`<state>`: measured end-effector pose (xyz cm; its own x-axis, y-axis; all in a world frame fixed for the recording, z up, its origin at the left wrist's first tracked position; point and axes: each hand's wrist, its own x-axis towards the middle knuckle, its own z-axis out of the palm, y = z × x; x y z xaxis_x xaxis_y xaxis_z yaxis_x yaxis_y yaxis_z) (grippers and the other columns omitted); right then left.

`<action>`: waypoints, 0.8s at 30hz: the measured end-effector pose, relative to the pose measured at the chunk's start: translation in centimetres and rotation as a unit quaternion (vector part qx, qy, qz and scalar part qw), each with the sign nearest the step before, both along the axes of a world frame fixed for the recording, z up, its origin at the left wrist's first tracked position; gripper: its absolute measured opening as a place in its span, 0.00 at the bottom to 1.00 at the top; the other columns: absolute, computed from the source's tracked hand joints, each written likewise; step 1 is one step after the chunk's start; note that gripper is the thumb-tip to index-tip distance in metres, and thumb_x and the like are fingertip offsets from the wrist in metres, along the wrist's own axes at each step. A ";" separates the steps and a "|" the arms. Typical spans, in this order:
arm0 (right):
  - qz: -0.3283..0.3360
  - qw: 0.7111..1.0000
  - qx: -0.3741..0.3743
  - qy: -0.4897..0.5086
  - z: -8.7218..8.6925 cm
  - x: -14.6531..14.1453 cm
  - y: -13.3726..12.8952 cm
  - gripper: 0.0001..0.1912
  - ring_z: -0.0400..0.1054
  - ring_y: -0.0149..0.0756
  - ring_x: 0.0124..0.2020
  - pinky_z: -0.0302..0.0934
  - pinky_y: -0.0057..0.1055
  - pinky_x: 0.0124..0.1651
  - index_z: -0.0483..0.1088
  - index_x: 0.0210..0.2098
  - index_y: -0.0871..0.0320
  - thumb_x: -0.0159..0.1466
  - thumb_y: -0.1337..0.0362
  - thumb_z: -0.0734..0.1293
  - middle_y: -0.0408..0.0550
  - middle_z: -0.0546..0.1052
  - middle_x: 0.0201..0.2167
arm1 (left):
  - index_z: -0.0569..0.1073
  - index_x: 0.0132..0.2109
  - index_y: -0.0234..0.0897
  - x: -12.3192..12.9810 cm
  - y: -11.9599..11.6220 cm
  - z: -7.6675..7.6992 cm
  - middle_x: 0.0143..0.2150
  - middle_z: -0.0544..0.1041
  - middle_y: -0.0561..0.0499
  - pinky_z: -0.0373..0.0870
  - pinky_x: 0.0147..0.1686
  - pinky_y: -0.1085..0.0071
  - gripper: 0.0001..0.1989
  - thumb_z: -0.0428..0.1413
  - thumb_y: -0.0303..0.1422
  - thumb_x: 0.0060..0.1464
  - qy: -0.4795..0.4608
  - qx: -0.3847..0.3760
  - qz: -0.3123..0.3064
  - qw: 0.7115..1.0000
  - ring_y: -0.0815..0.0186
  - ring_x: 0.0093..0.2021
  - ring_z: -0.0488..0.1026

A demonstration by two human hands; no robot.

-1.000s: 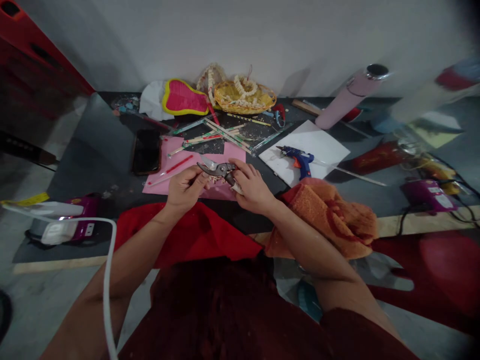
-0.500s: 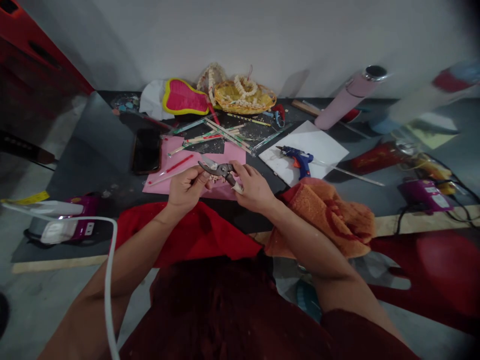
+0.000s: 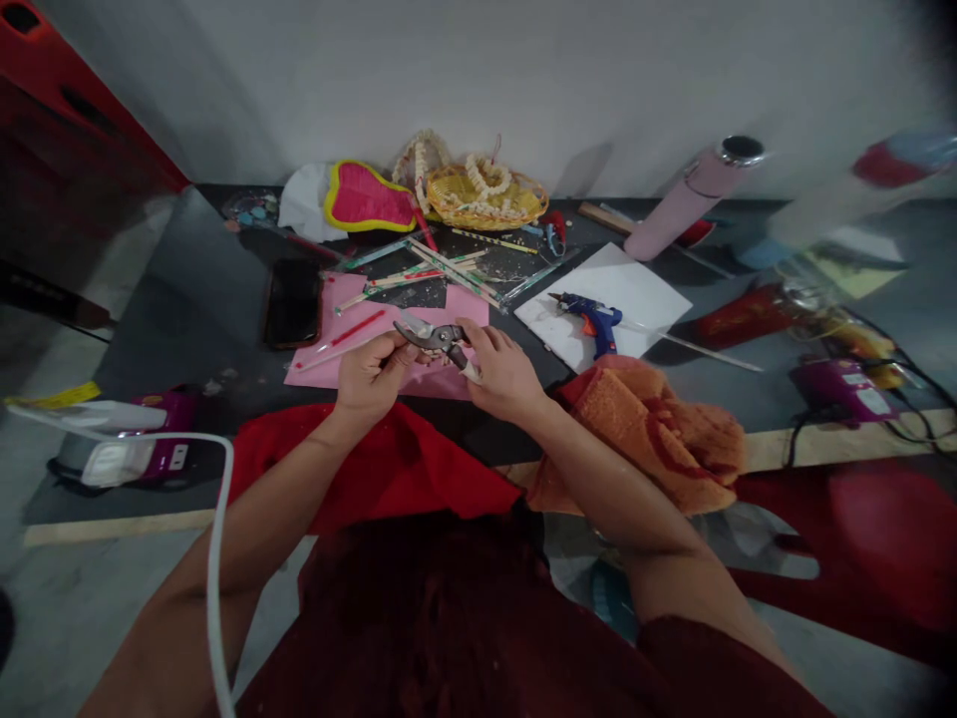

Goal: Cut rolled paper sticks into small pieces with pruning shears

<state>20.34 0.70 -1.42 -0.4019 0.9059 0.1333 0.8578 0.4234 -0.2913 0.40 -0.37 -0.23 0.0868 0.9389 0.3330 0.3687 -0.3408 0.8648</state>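
My right hand (image 3: 504,374) is closed round the handles of a pair of pruning shears (image 3: 443,337), whose jaws point left and stand apart. Just left of the blades, the fingers of my left hand (image 3: 372,379) are pinched together; what they hold is too small to make out. Both hands are over a pink sheet (image 3: 456,384) on the dark table, with small pale bits under the shears. A red stick (image 3: 357,327) lies on the sheet by my left hand. Several patterned sticks (image 3: 456,269) lie crossed behind the shears.
A blue glue gun (image 3: 590,314) rests on a white board (image 3: 650,289). Beyond are a wicker basket (image 3: 485,214) of pale pieces and a pink flask (image 3: 692,199). A phone (image 3: 292,304) lies left, an orange towel (image 3: 643,429) right. A white cable (image 3: 216,558) crosses in front of my left arm.
Hands and shears stay almost in the same place. The view has shifted very slightly; nothing has visibly been picked up or let go.
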 end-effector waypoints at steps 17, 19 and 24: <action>0.031 0.999 0.007 0.017 -0.5 0.6 0.4 0.33 0.62 0.48 0.51 0.58 0.42 0.51 0.48 0.66 0.58 0.63 0.59 0.59 0.56 0.68 0.53 | 0.78 0.29 0.34 -0.5 0.1 0.5 0.16 0.69 0.53 0.63 0.23 0.77 0.14 0.52 0.35 0.58 -0.036 -0.062 -0.059 0.996 0.70 0.25 0.71; 0.031 0.999 0.000 0.013 -0.4 0.6 0.2 0.32 0.62 0.48 0.51 0.58 0.40 0.50 0.49 0.65 0.57 0.63 0.59 0.59 0.56 0.69 0.52 | 0.77 0.28 0.34 -0.5 0.0 0.6 0.16 0.69 0.53 0.64 0.24 0.77 0.14 0.52 0.34 0.58 -0.039 -0.062 -0.058 0.996 0.69 0.26 0.72; 0.026 1.000 -0.006 0.008 0.0 0.5 -0.1 0.29 0.65 0.45 0.48 0.59 0.37 0.48 0.51 0.64 0.57 0.63 0.62 0.58 0.54 0.71 0.48 | 0.77 0.28 0.34 -0.4 -0.1 0.7 0.17 0.69 0.53 0.65 0.25 0.77 0.15 0.51 0.33 0.58 -0.046 -0.066 -0.055 0.995 0.71 0.25 0.72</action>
